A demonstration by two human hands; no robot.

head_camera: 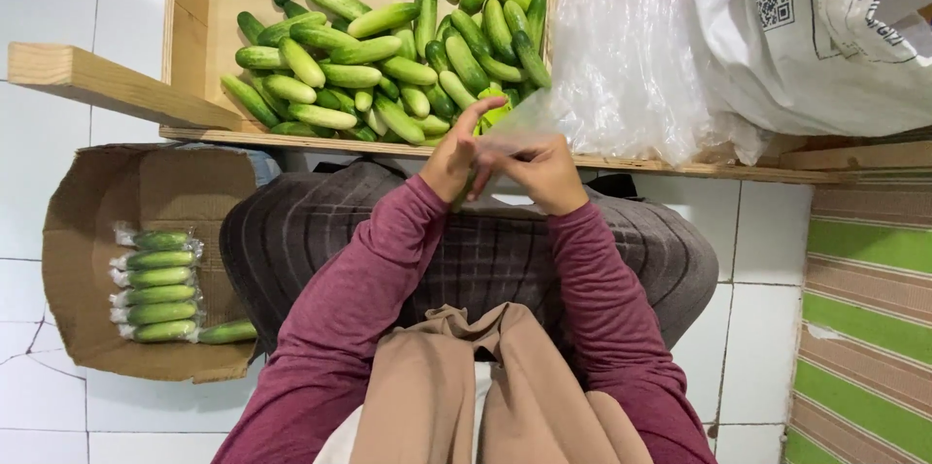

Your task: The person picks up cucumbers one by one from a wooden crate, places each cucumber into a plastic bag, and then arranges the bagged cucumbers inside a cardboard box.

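My left hand (453, 155) and my right hand (540, 171) meet at the front edge of a wooden tray (189, 47). Together they pinch a thin clear plastic bag (524, 116), with a cucumber (470, 182) partly hidden between the fingers. Just beyond the hands lies a heap of several loose green cucumbers (388, 66) in the tray. Both arms wear maroon sleeves.
A cardboard box (97, 231) on the tiled floor at left holds several plastic-wrapped cucumbers (155, 284). A pile of clear plastic bags (631, 66) and a white sack (815, 27) lie to the right on the tray's level. A striped green mat (864, 328) covers the floor at right.
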